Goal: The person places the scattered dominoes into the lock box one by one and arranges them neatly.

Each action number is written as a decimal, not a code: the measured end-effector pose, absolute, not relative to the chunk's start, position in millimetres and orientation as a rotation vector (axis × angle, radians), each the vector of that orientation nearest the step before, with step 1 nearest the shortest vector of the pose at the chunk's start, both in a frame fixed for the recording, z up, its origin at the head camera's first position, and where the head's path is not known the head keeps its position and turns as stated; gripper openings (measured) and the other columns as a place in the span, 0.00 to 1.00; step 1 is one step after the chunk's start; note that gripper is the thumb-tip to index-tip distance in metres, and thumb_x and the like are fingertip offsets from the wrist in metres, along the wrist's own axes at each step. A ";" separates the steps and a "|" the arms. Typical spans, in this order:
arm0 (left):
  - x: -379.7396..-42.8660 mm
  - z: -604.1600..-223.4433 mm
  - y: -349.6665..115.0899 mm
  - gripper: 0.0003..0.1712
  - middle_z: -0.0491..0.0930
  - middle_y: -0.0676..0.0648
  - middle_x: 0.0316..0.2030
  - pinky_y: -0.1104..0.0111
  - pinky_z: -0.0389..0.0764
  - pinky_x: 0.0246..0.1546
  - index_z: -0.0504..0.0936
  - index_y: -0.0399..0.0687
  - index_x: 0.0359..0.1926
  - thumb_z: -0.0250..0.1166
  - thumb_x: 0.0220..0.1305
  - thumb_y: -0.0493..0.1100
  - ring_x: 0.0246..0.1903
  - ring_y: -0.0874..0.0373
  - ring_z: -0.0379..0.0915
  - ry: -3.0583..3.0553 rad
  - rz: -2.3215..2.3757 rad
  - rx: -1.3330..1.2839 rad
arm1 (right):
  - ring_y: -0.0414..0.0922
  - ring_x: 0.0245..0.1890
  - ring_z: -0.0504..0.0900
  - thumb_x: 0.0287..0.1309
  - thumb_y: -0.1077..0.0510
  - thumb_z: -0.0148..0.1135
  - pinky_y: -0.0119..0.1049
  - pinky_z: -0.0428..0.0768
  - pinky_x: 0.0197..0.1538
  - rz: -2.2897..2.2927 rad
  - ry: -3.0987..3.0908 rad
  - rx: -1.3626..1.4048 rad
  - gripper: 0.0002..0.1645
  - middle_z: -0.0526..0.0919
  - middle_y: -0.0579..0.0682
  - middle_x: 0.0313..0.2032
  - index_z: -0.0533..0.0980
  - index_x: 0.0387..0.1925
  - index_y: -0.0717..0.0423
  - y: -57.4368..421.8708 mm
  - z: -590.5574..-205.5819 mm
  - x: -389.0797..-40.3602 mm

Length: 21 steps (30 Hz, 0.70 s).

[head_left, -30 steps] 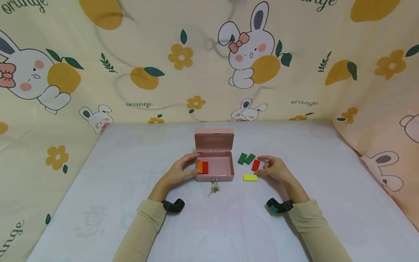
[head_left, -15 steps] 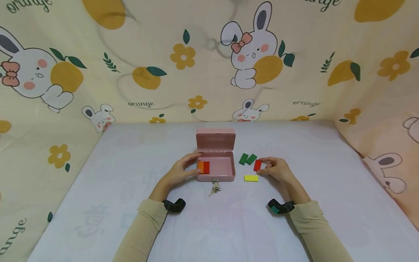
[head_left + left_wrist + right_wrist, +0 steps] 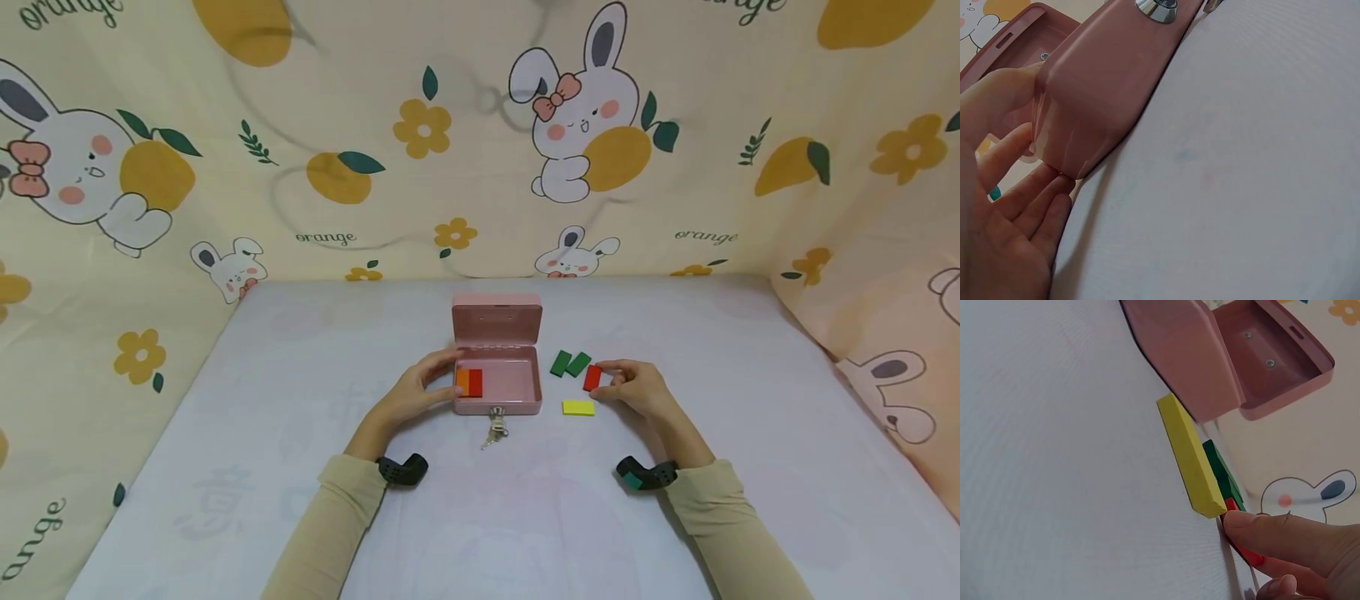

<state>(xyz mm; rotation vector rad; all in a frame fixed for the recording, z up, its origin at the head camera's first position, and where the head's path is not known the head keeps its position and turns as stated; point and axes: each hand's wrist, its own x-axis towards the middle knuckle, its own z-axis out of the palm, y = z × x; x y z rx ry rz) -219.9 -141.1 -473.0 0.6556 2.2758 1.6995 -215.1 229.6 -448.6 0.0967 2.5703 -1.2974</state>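
Pinching a red block (image 3: 592, 377) between thumb and finger, the right hand (image 3: 641, 392) sits right of the frame's centre. At mid-frame, the left hand (image 3: 408, 396), thumb and fingers spread, holds the pink box (image 3: 517, 408) by its left end.

Soft, even light over my work, greyer and dimmer in both wrist views
A faint shadow edges my right sleeve (image 3: 731, 533), thin looping shadows cross the backdrop (image 3: 480, 179), the pink box (image 3: 1100, 78) takes a dull sheen, and fine ripples texture the white tabletop (image 3: 1241, 206)
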 end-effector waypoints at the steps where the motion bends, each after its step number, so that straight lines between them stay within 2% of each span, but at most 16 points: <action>1: -220.0 -473.2 -141.0 0.35 0.60 0.39 0.72 0.50 0.58 0.74 0.65 0.42 0.68 0.66 0.60 0.36 0.72 0.42 0.58 2.276 1.701 0.658 | 0.37 0.26 0.66 0.52 0.58 0.70 0.27 0.64 0.29 -1.295 2.571 0.094 0.34 0.67 0.40 0.20 0.72 0.60 0.65 229.5 -447.8 -214.9; 10: -220.2 -475.8 -141.9 0.35 0.60 0.39 0.72 0.50 0.57 0.75 0.65 0.41 0.68 0.66 0.60 0.35 0.71 0.41 0.58 2.252 1.719 0.657 | 0.39 0.27 0.65 0.51 0.57 0.71 0.29 0.63 0.30 -1.271 2.561 0.084 0.35 0.66 0.42 0.20 0.72 0.61 0.63 224.3 -440.4 -215.3; 17: -219.7 -474.8 -142.1 0.35 0.61 0.39 0.72 0.50 0.57 0.75 0.66 0.42 0.68 0.66 0.60 0.35 0.71 0.41 0.58 2.246 1.726 0.655 | 0.44 0.35 0.65 0.52 0.55 0.71 0.33 0.63 0.35 -1.257 2.575 0.070 0.35 0.66 0.43 0.22 0.72 0.61 0.60 217.7 -429.2 -217.7; 21: -219.9 -474.9 -142.8 0.35 0.61 0.39 0.71 0.50 0.57 0.75 0.65 0.42 0.68 0.66 0.61 0.35 0.71 0.41 0.58 2.247 1.723 0.661 | 0.44 0.36 0.65 0.52 0.55 0.70 0.32 0.64 0.34 -1.263 2.571 0.075 0.35 0.66 0.43 0.22 0.72 0.62 0.59 214.7 -423.7 -218.3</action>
